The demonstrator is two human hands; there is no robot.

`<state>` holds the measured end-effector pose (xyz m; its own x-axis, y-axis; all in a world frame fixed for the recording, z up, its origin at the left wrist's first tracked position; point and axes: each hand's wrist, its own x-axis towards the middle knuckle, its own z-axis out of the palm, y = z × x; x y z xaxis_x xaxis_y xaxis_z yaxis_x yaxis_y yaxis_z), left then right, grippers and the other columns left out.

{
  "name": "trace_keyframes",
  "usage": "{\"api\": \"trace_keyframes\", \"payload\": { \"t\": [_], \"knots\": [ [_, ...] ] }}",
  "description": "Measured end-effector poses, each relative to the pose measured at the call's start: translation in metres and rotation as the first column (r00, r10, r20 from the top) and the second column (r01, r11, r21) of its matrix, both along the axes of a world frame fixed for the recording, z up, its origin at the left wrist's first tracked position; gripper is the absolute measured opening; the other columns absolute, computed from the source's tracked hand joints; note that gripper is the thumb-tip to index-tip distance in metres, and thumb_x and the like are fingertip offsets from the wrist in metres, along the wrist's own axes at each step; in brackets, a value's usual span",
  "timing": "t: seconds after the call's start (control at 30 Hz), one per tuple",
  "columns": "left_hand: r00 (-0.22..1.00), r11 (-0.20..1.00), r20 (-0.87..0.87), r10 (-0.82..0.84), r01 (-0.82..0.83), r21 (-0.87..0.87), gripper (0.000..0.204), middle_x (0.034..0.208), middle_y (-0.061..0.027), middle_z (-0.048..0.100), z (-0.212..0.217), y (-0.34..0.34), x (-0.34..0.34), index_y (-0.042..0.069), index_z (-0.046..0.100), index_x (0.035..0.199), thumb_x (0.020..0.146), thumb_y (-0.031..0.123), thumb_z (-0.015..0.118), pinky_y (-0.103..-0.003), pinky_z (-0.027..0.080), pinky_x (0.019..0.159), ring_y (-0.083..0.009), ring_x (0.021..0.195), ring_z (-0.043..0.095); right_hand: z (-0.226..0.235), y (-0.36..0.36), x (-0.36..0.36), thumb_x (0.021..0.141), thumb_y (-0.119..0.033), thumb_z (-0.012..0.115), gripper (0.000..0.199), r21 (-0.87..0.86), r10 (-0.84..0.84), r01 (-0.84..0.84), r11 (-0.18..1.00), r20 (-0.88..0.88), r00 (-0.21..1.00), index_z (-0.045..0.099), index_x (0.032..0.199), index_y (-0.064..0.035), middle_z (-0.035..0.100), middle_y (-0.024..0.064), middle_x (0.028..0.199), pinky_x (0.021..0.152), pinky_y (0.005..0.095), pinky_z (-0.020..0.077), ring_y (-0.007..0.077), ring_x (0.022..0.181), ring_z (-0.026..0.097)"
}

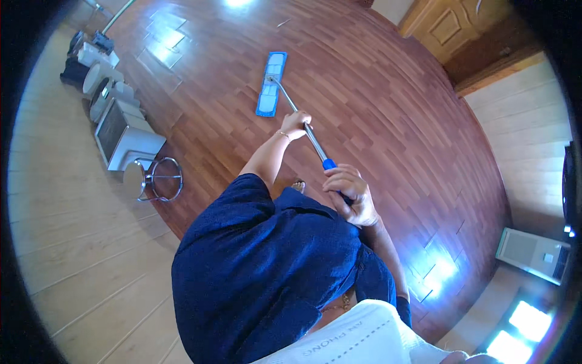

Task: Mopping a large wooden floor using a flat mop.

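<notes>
A flat mop with a blue rectangular head (264,104) lies on the wooden floor ahead of me. Its silver pole (316,145) slants up from the head toward my body. Partway along the pole, my left hand (296,124) is closed around it. My right hand (354,197) grips the upper end, at the blue and dark handle (329,164). Part of that handle is hidden by the fingers. Below my left arm a bit of my foot (298,185) shows.
A round-seated stool with a chrome frame (165,179) stands at the left wall, beside a white boxy unit (136,142) and several other items. A wooden door (451,30) is at the far right. A pale upright appliance (533,255) stands at the right wall.
</notes>
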<state>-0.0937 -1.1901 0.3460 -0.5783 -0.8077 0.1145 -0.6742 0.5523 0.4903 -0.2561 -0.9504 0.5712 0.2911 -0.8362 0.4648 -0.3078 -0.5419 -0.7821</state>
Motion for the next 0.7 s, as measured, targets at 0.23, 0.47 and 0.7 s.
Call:
{"api": "trace_keyframes", "payload": {
  "t": [0.23, 0.47, 0.7],
  "knots": [
    [0.948, 0.951, -0.083, 0.308, -0.309, 0.008, 0.029, 0.078, -0.0041, 0.059, -0.019, -0.017, 0.083, 0.011, 0.053, 0.067, 0.072, 0.031, 0.073, -0.046, 0.043, 0.064, -0.0279, 0.086, 0.060, -0.018, -0.054, 0.026, 0.076, -0.017, 0.071, 0.024, 0.125, 0.072, -0.081, 0.989, 0.080, 0.994, 0.068, 0.097, -0.0073, 0.069, 0.0075, 0.098, 0.100, 0.0461, 0.0388, 0.0299, 0.110, 0.060],
    [0.842, 0.856, -0.289, 0.456, -0.504, -0.118, 0.030, 0.068, -0.0130, 0.053, -0.035, 0.029, 0.153, 0.006, 0.047, 0.065, 0.074, 0.017, 0.074, -0.044, 0.043, 0.064, -0.0371, 0.073, 0.054, -0.027, -0.071, 0.053, 0.079, -0.013, 0.065, 0.008, 0.129, 0.345, -0.361, 0.923, 0.132, 0.929, 0.063, 0.076, -0.0056, 0.067, 0.0067, 0.084, 0.096, 0.0445, 0.0402, 0.0301, 0.103, 0.062],
    [0.776, 0.797, -0.378, 0.505, -0.587, -0.143, 0.028, 0.068, -0.0128, 0.052, -0.037, 0.102, 0.189, 0.007, 0.049, 0.071, 0.076, 0.018, 0.074, -0.044, 0.042, 0.064, -0.0357, 0.072, 0.053, -0.007, -0.040, 0.071, 0.077, -0.011, 0.063, 0.009, 0.156, 0.469, -0.491, 0.857, 0.157, 0.869, 0.060, 0.072, -0.0045, 0.064, 0.0070, 0.078, 0.093, 0.0433, 0.0404, 0.0280, 0.097, 0.062]
  ]
}}
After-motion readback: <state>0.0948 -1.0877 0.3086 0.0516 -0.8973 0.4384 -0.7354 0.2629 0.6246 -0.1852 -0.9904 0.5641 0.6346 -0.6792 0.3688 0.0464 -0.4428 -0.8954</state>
